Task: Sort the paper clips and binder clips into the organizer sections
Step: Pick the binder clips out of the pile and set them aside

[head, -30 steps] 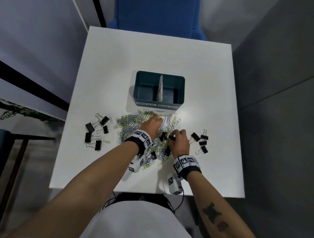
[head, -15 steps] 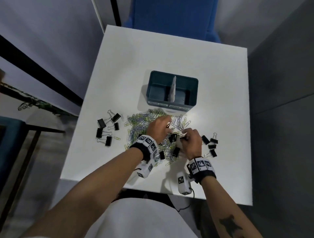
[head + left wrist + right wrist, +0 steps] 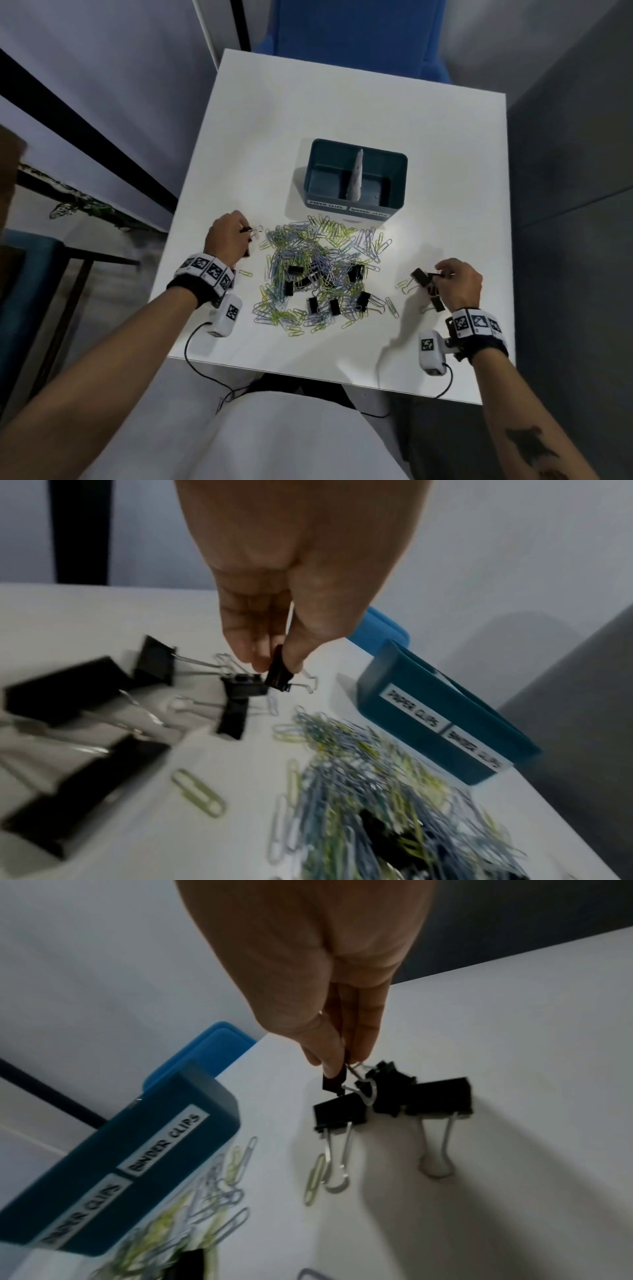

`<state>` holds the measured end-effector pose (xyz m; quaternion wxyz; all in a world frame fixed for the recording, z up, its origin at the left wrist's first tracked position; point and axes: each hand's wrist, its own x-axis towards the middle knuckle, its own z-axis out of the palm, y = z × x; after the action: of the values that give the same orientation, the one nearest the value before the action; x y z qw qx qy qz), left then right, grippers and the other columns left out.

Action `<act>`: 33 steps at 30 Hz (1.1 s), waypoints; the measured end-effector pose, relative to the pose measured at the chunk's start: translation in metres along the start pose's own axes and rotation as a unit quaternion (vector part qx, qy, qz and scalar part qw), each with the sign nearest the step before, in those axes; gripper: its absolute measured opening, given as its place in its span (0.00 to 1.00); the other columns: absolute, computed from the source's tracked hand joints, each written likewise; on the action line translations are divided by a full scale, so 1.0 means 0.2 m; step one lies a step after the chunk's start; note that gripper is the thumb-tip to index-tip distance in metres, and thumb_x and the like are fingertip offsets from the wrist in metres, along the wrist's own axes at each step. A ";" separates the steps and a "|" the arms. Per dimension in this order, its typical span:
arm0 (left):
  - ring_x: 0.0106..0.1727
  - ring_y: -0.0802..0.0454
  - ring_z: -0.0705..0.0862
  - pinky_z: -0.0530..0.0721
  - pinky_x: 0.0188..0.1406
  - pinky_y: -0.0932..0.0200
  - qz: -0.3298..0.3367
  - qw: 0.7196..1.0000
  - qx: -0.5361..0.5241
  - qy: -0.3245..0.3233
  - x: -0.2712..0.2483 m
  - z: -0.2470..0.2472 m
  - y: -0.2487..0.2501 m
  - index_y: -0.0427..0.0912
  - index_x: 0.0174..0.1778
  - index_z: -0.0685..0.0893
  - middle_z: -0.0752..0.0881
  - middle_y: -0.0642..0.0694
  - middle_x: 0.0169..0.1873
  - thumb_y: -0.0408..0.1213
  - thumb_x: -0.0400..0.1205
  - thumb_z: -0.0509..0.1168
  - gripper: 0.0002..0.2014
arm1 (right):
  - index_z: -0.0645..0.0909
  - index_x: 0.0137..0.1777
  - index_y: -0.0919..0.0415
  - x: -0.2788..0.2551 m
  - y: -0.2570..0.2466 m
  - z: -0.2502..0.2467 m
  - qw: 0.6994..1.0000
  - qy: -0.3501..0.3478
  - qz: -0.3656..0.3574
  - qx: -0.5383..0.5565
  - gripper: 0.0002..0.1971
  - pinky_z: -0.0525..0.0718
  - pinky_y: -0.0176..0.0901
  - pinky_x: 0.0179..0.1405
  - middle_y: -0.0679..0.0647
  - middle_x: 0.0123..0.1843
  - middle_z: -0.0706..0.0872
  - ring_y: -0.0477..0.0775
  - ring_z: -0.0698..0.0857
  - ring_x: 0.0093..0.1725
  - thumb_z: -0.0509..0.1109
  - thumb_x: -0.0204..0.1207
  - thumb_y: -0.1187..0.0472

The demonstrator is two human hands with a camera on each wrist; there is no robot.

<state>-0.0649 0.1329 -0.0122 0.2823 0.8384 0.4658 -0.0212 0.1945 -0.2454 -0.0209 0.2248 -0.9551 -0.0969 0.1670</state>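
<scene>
A teal two-section organizer labelled for paper clips and binder clips stands at mid-table; both sections look empty. In front of it lies a pile of coloured paper clips with several black binder clips mixed in. My left hand is left of the pile and pinches a small black binder clip just above a group of binder clips. My right hand is right of the pile and pinches another black binder clip over a cluster of binder clips.
The white table has bare surface behind and beside the organizer. A blue chair stands beyond the far edge. Stray paper clips lie near the right cluster. Cables hang off the near edge.
Both hands left the middle of the pile and moved apart, the left to the left group of binder clips, the right to the right group. Each now pinches a binder clip.
</scene>
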 end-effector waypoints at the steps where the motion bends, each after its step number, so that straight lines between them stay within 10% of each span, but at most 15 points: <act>1: 0.51 0.38 0.84 0.84 0.49 0.47 -0.018 1.000 0.015 -0.002 0.01 -0.02 -0.03 0.41 0.48 0.84 0.86 0.39 0.50 0.29 0.77 0.68 0.06 | 0.88 0.48 0.58 0.01 0.01 0.00 1.000 -0.006 0.005 -0.003 0.12 0.85 0.51 0.56 0.59 0.45 0.89 0.64 0.86 0.51 0.73 0.67 0.72; 6: 0.47 0.38 0.85 0.85 0.44 0.50 -0.060 0.996 0.051 -0.048 0.01 -0.06 -0.13 0.44 0.42 0.85 0.87 0.39 0.48 0.25 0.75 0.66 0.09 | 0.88 0.49 0.61 0.01 0.02 0.01 1.000 -0.027 0.011 -0.011 0.12 0.81 0.47 0.55 0.61 0.50 0.90 0.64 0.86 0.53 0.71 0.70 0.73; 14: 0.45 0.36 0.81 0.79 0.38 0.47 0.075 0.993 0.090 0.014 -0.15 -0.01 -0.14 0.35 0.52 0.82 0.80 0.35 0.50 0.23 0.77 0.63 0.10 | 0.86 0.54 0.62 -0.14 -0.04 0.02 0.999 0.030 -0.032 -0.029 0.11 0.76 0.45 0.47 0.64 0.53 0.85 0.66 0.85 0.50 0.71 0.72 0.68; 22: 0.37 0.33 0.82 0.71 0.29 0.49 0.133 0.964 0.211 -0.094 -0.41 0.16 -0.07 0.32 0.42 0.78 0.80 0.33 0.41 0.18 0.75 0.60 0.07 | 0.85 0.51 0.64 -0.43 0.01 0.20 0.993 -0.058 -0.054 -0.087 0.07 0.72 0.42 0.42 0.63 0.51 0.85 0.65 0.84 0.46 0.70 0.75 0.67; 33: 0.37 0.34 0.81 0.68 0.30 0.52 0.142 0.977 0.129 -0.094 -0.44 0.28 0.15 0.31 0.43 0.78 0.79 0.35 0.39 0.19 0.76 0.59 0.06 | 0.84 0.50 0.65 -0.45 -0.20 0.36 0.992 -0.062 -0.091 -0.054 0.06 0.79 0.45 0.41 0.62 0.51 0.83 0.64 0.84 0.44 0.71 0.74 0.67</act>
<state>-0.0772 0.0257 -0.0194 0.2142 0.9195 0.3071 -0.1198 0.0808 -0.2059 -0.0384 0.1807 -0.9408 -0.2063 0.1990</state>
